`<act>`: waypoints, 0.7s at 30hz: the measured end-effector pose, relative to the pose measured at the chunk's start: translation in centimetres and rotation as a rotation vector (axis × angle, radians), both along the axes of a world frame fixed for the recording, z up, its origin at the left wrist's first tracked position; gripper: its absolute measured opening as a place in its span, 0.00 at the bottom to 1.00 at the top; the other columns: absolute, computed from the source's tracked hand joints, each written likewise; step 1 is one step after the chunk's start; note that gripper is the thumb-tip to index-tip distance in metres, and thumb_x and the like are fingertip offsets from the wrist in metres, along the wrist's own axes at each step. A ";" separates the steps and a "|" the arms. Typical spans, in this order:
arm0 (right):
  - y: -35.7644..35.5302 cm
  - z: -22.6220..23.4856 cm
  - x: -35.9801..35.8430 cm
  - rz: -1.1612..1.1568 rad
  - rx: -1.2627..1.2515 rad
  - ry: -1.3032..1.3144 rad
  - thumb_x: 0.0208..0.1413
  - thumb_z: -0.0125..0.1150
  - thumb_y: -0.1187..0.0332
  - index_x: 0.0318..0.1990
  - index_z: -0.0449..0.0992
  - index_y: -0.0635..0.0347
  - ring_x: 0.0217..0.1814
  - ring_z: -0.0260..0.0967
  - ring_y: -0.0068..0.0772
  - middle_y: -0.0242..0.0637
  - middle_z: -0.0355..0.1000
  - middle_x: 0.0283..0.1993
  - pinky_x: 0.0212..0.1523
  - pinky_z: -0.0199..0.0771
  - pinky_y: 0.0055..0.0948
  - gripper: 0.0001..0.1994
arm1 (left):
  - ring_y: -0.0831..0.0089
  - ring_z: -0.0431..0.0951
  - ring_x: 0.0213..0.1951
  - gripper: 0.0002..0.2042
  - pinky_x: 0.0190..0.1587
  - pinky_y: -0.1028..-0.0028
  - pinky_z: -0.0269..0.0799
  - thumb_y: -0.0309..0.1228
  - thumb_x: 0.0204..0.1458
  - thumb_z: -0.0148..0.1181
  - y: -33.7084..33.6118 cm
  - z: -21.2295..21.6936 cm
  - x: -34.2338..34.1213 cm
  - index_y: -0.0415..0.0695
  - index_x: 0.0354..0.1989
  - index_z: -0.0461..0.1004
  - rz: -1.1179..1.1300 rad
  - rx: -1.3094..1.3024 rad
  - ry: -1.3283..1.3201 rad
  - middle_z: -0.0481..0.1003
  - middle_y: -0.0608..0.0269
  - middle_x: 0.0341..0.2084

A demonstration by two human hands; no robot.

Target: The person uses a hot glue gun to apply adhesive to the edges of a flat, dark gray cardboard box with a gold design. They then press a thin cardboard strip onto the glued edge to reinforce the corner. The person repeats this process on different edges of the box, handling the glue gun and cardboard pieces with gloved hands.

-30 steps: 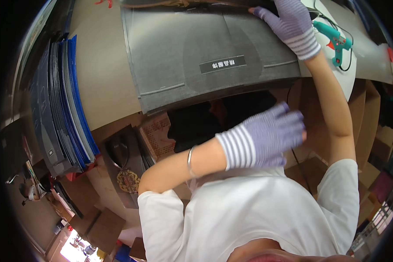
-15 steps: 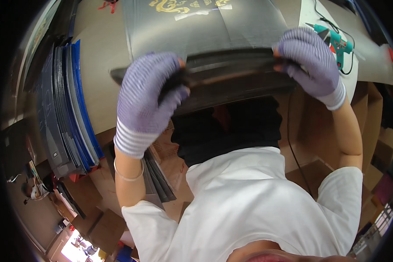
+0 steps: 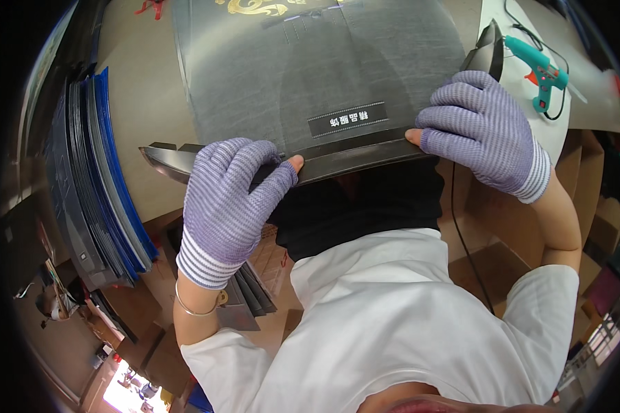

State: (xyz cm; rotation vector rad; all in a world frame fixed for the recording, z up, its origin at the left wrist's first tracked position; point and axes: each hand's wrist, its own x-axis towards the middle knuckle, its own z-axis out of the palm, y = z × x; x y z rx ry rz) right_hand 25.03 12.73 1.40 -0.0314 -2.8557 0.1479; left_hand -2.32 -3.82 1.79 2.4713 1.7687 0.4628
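A dark grey plastic sheet with a gold pattern lies on the table in front of me. Along its near edge runs a folded strip, below a small black printed label. My left hand, in a purple-and-white striped glove with bare fingertips, grips the left end of this strip, thumb pressed on it. At the right end my right hand, gloved alike, pinches the same strip. Pointed dark flaps stick out past both hands, one left and one upper right. My fingers hide the strip's ends.
To the right, a teal glue gun with a black cord rests on a white board. Several dark and blue sheets stand stacked at the left. Cardboard boxes are below the table on the right. A red ribbon lies at the far left.
Both hands have come down toward me with the strip, which was blurred and raised before. The folded edge now lies lower, uncovering the label, and the side flaps show plainly.
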 end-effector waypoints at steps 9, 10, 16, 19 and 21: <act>0.8 -0.6 -0.7 0.039 -0.132 -0.062 0.39 0.65 0.71 0.42 0.78 0.57 0.43 0.72 0.40 0.35 0.73 0.37 0.48 0.72 0.42 0.17 | 0.63 0.74 0.38 0.11 0.45 0.65 0.68 0.29 0.41 0.69 0.6 -0.9 -0.2 0.53 0.36 0.82 0.025 -0.129 -0.004 0.76 0.63 0.33; 0.9 -0.6 -0.6 0.035 -0.150 -0.071 0.39 0.65 0.71 0.42 0.78 0.57 0.43 0.72 0.41 0.36 0.73 0.38 0.49 0.72 0.43 0.17 | 0.63 0.73 0.38 0.11 0.45 0.65 0.68 0.29 0.41 0.69 0.9 -0.7 -0.3 0.53 0.36 0.82 -0.002 -0.116 -0.015 0.75 0.63 0.32; 0.7 -0.5 -0.6 0.021 -0.151 -0.121 0.42 0.64 0.72 0.43 0.78 0.58 0.47 0.72 0.43 0.37 0.74 0.40 0.54 0.71 0.46 0.16 | 0.63 0.73 0.38 0.11 0.45 0.64 0.67 0.28 0.41 0.68 0.9 -1.2 -0.4 0.52 0.35 0.81 -0.013 -0.107 -0.031 0.75 0.63 0.32; 0.5 -0.4 -0.7 0.011 -0.160 -0.136 0.42 0.64 0.72 0.43 0.78 0.58 0.47 0.71 0.43 0.37 0.74 0.40 0.54 0.71 0.46 0.16 | 0.63 0.73 0.38 0.11 0.45 0.64 0.67 0.28 0.40 0.69 1.0 -1.0 -0.3 0.52 0.35 0.81 -0.018 -0.111 -0.027 0.75 0.63 0.31; 0.4 -0.4 -0.7 0.002 -0.152 -0.146 0.43 0.65 0.71 0.43 0.78 0.58 0.47 0.71 0.43 0.38 0.74 0.40 0.55 0.71 0.46 0.16 | 0.63 0.73 0.39 0.10 0.45 0.64 0.67 0.28 0.40 0.69 1.0 -0.9 -0.1 0.51 0.34 0.81 -0.006 -0.105 -0.025 0.75 0.63 0.31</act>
